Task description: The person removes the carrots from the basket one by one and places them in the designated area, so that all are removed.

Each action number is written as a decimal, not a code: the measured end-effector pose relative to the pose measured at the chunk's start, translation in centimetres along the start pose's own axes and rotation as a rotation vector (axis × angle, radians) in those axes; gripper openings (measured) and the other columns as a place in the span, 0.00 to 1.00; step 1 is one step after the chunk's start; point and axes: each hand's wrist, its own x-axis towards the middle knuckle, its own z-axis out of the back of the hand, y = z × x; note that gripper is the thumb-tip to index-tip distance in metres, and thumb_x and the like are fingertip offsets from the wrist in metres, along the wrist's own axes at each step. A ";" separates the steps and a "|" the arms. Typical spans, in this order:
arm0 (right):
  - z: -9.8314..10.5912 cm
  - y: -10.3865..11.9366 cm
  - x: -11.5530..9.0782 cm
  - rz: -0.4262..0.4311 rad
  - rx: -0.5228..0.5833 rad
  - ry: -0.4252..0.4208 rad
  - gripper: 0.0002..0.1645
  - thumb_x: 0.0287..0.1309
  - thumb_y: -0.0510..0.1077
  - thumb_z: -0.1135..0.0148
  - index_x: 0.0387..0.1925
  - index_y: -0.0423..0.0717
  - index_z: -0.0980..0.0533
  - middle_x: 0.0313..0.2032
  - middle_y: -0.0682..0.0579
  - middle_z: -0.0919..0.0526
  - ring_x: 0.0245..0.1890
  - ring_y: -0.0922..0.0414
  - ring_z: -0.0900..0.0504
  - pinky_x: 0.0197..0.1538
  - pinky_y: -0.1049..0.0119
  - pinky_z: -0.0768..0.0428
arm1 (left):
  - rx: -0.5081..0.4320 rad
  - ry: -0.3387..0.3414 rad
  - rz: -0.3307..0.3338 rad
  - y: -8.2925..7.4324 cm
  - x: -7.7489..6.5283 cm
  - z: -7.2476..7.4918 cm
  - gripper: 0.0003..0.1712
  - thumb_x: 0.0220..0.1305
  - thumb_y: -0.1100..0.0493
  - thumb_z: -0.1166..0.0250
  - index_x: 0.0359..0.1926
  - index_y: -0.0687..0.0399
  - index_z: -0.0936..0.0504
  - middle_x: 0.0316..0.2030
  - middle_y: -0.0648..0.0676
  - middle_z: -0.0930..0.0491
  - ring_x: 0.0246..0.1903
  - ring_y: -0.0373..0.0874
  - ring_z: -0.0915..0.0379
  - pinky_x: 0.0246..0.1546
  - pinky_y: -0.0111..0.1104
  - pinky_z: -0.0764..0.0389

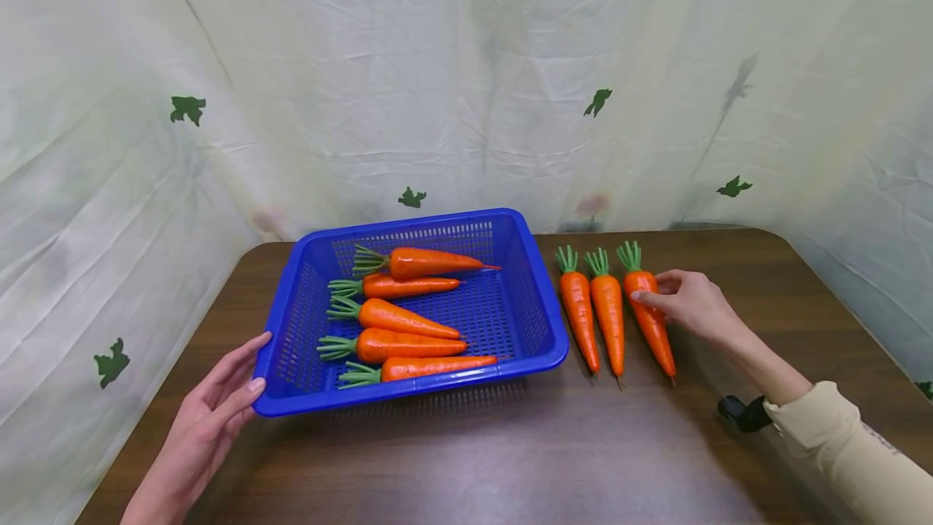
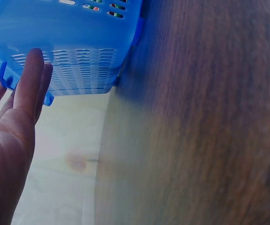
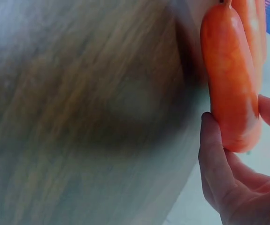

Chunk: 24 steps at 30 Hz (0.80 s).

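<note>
Pinching a carrot (image 1: 654, 332), right hand (image 1: 696, 306); straight-fingered left hand (image 1: 204, 420) against blue basket (image 1: 530, 298) of five carrots (image 1: 404, 317)

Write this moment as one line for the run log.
left grip: touches blue perforated basket | right grip: pinches rightmost carrot | inside basket: five carrots | on wood-grain table beside basket: two more carrots

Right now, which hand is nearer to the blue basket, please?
Left: the left hand touches the blue basket at its near-left corner; the right hand, beyond its right side, pinches the rightmost carrot.
</note>
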 end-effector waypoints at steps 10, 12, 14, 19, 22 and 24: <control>-0.5 -0.4 0.6 -0.021 0.033 0.018 0.46 0.61 0.60 0.35 0.59 0.23 0.33 0.46 0.32 0.20 0.31 0.54 0.17 0.36 0.58 0.16 | 0.003 0.004 -0.009 0.0 0.0 0.0 0.30 0.76 0.67 0.53 0.76 0.51 0.43 0.66 0.47 0.36 0.58 0.37 0.28 0.49 0.33 0.20; -0.6 -0.4 0.6 -0.024 0.039 0.018 0.46 0.61 0.61 0.35 0.59 0.23 0.33 0.47 0.32 0.20 0.32 0.54 0.17 0.36 0.59 0.16 | 0.001 0.005 -0.010 0.0 0.0 -0.1 0.30 0.76 0.67 0.53 0.76 0.52 0.43 0.66 0.47 0.36 0.59 0.37 0.28 0.49 0.33 0.20; -0.7 -0.4 0.6 -0.028 0.042 0.021 0.46 0.61 0.61 0.36 0.59 0.23 0.33 0.47 0.31 0.20 0.33 0.53 0.16 0.36 0.59 0.16 | 0.000 0.003 -0.008 0.0 0.0 -0.1 0.30 0.76 0.67 0.53 0.76 0.51 0.43 0.66 0.47 0.36 0.58 0.37 0.28 0.49 0.33 0.20; -0.8 -0.1 0.5 -0.034 0.040 0.024 0.47 0.61 0.62 0.36 0.59 0.23 0.32 0.49 0.30 0.22 0.33 0.53 0.16 0.36 0.58 0.16 | -0.002 -0.003 0.003 0.0 0.0 -0.1 0.30 0.76 0.66 0.52 0.76 0.50 0.43 0.66 0.47 0.37 0.58 0.36 0.28 0.48 0.33 0.20; -0.9 0.0 0.4 -0.028 0.040 0.026 0.46 0.61 0.62 0.36 0.59 0.23 0.33 0.49 0.30 0.22 0.34 0.53 0.16 0.36 0.58 0.16 | 0.001 -0.002 0.002 0.0 0.0 -0.1 0.30 0.76 0.66 0.52 0.76 0.51 0.43 0.67 0.47 0.37 0.58 0.36 0.28 0.48 0.33 0.20; -1.0 0.1 0.4 -0.024 0.044 0.030 0.46 0.62 0.61 0.37 0.60 0.23 0.33 0.49 0.29 0.22 0.34 0.53 0.16 0.36 0.59 0.16 | 0.002 -0.001 -0.001 0.0 0.0 -0.1 0.30 0.76 0.66 0.52 0.76 0.51 0.43 0.67 0.48 0.37 0.58 0.36 0.28 0.49 0.33 0.20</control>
